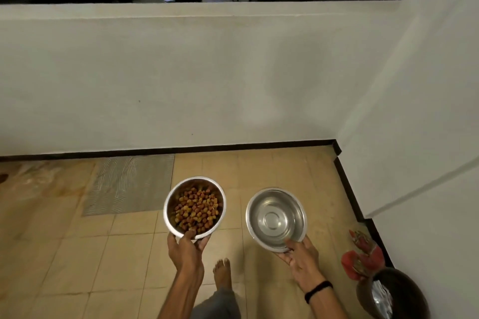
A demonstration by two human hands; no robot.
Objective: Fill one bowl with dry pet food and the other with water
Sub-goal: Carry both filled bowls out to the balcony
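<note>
The person holds 2 steel bowls side by side above the tiled floor (103, 254), near a white parapet wall (181, 72). The left hand (185, 248) grips the near rim of the food bowl (169, 217), thumb inside, and it is heaped with brown dry pet food (198, 208). The right hand (300, 259) clasps the near edge of the second bowl (276, 217), whose inside shines; it may hold water, but I cannot tell. A bare foot (222, 274) stands below, between the arms. A grey mat (129, 184) lies to the left, and a red cloth (361, 259) sits beside a dark container (404, 292) on the right.
</note>
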